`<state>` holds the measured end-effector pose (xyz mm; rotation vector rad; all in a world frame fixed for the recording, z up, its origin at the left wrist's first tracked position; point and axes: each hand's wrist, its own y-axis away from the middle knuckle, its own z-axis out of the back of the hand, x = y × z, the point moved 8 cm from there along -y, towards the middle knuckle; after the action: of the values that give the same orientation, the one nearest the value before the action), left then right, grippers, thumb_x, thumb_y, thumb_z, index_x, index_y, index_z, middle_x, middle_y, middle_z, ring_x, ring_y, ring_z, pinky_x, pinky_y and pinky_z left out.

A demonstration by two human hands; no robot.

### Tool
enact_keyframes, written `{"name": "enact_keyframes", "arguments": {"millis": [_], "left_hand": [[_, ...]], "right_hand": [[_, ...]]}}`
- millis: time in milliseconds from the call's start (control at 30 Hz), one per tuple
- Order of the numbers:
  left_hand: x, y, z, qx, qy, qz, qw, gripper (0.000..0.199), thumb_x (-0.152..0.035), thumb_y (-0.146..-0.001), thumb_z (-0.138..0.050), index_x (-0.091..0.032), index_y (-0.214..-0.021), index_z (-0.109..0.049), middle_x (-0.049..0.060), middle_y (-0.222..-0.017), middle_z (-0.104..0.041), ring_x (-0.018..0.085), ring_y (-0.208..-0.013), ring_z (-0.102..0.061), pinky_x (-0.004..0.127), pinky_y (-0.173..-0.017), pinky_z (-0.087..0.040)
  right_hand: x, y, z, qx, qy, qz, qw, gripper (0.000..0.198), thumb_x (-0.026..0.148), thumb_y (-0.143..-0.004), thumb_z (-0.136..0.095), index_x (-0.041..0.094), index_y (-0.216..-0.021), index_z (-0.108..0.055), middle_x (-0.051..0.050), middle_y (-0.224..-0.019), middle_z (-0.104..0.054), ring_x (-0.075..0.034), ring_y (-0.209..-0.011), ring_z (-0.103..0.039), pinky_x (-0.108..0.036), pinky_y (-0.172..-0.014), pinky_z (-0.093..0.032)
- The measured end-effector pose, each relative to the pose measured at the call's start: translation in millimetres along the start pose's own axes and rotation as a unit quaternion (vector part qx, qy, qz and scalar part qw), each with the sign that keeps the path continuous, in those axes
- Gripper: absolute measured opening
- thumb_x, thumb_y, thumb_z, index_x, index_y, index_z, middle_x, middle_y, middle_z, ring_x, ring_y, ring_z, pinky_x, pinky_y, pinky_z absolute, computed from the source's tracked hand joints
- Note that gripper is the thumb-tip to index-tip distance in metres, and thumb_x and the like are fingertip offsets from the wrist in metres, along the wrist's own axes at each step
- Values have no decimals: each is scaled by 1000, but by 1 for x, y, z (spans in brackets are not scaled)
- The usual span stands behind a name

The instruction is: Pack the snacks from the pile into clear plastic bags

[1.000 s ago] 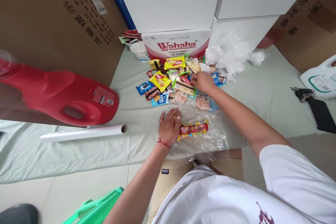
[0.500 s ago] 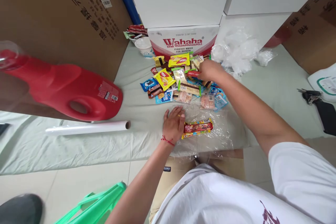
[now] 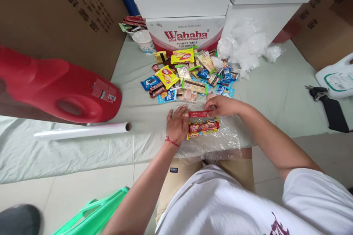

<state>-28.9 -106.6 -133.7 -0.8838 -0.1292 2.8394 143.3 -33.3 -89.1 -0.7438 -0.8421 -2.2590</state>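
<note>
My right hand (image 3: 224,105) pinches one end of a slim red snack bar (image 3: 198,114). Below it, a stack of yellow and red wrapped snack bars (image 3: 203,127) lies on a sheet of clear plastic wrap (image 3: 230,139). My left hand (image 3: 177,125), with a red string at the wrist, lies flat with fingers spread at the left ends of the bars. Its thumb is beside the red bar; whether it touches is unclear. Just beyond both hands spreads a pile of packaged snacks, including yellow wafer packets (image 3: 167,77) and blue packets (image 3: 227,75).
A white roll (image 3: 82,130) and a large red jug (image 3: 68,95) lie to the left. Behind the snacks stand a Wahaha carton (image 3: 187,33), a paper cup (image 3: 144,42) and crumpled clear plastic (image 3: 248,47). Keys (image 3: 317,91) and a white bottle (image 3: 338,77) are at right.
My right hand has come back from the snack pile toward me, bringing the red bar above the stacked ones. My left hand stays flat at their left end. The view has shifted slightly.
</note>
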Motion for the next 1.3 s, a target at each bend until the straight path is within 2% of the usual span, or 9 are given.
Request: {"name": "enact_keyframes", "arguments": {"millis": [333, 567, 667, 767, 833, 900, 967, 1067, 1300], "left_hand": [[-3, 0, 1, -1, -22, -6, 1000, 48, -38, -109, -27, -24, -132, -67, 7, -149, -61, 24, -147, -48, 55, -127, -22], [1, 1, 1, -4, 2, 0, 1000, 55, -38, -109, -19, -24, -131, -68, 6, -149, -61, 23, -147, -47, 56, -126, -23], [1, 1, 1, -1, 17, 0, 1000, 59, -40, -110, -16, -24, -129, -69, 6, -148, -62, 22, -147, -47, 55, -126, -23], [3, 0, 2, -3, 27, 8, 1000, 60, -41, -110, -15, -24, -128, -69, 6, -148, -62, 22, -147, -47, 54, -126, -23], [4, -1, 2, -3, 30, 12, 999, 60, -41, -109, -15, -24, -128, -70, 6, -147, -63, 22, -147, -47, 54, -126, -23], [4, -1, 2, -1, 33, 15, 999, 61, -42, -109, -14, -25, -127, -70, 6, -147, -63, 22, -147, -48, 55, -126, -23], [3, -2, 2, 2, 36, 17, 999, 63, -42, -109, -13, -25, -127, -70, 5, -147, -63, 22, -147, -48, 55, -127, -23], [4, -4, 2, 10, 56, 31, 998, 65, -44, -108, -11, -25, -126, -71, 5, -147, -63, 22, -148, -46, 55, -128, -20], [22, -15, 8, 62, 206, 99, 971, 74, -49, -108, -4, -28, -126, -72, 2, -144, -65, 21, -147, -48, 49, -128, -29]], "right_hand": [[5, -11, -29, 44, 65, 23, 997, 26, 26, -90, -67, 22, -111, -81, -5, -100, -78, -21, -90, -69, -26, -78, -46], [41, 62, -11, -224, 117, 76, 965, 28, 27, -104, -50, 17, -115, -74, -10, -102, -71, -22, -93, -65, -32, -80, -48], [72, 113, -49, -304, 155, 119, 932, 27, 33, -106, -50, 18, -107, -73, -8, -93, -70, -21, -86, -61, -35, -79, -49], [85, 140, -106, -335, 206, 126, 911, 55, 57, -95, -65, 15, -132, -65, -15, -123, -69, -31, -112, -58, -49, -99, -48], [80, 143, -133, -353, 239, 99, 899, 62, 52, -92, -72, 15, -140, -59, -17, -135, -65, -35, -127, -52, -57, -112, -41], [74, 141, -143, -377, 254, 86, 886, 42, 29, -94, -72, 19, -133, -64, -12, -132, -68, -32, -128, -52, -56, -116, -38], [73, 137, -136, -401, 244, 96, 878, 26, 14, -94, -68, 24, -117, -72, -7, -122, -72, -27, -121, -55, -50, -111, -42], [73, 122, -105, -388, 200, 107, 894, 16, 15, -97, -62, 24, -101, -75, -8, -117, -72, -24, -109, -59, -40, -95, -50], [57, 55, -33, -193, 105, 8, 975, 20, 24, -99, -58, 21, -105, -77, -6, -99, -72, -18, -86, -65, -27, -72, -41]]}}
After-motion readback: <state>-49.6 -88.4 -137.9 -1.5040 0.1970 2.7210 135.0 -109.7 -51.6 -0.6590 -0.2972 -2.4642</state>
